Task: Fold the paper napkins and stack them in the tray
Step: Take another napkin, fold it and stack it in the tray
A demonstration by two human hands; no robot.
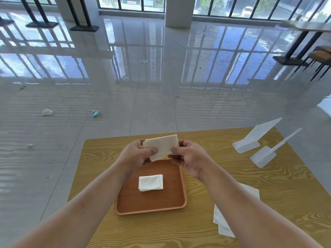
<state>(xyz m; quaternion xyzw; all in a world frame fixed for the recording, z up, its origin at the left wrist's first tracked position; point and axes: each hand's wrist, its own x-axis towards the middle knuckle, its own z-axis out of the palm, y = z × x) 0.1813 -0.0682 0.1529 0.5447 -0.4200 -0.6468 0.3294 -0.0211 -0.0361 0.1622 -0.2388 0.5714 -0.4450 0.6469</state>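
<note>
While the left hand (136, 154) and right hand (189, 158) pinch a folded napkin (162, 145) above the tray's (123, 203) far edge, a folded stack (151, 182) lies mid-tray; unfolded napkins (220, 222) lie toward the tabletop's (268, 185) near-right edge.

Single head-worn wide-angle view, looking forward and steeply down from above the near edge of the table (232, 178). Both forearms enter from the bottom corners, close to the lens. The tray (152, 203) lies near centre; floor (161, 108) and windows (132, 3) fill the upper half.
</note>
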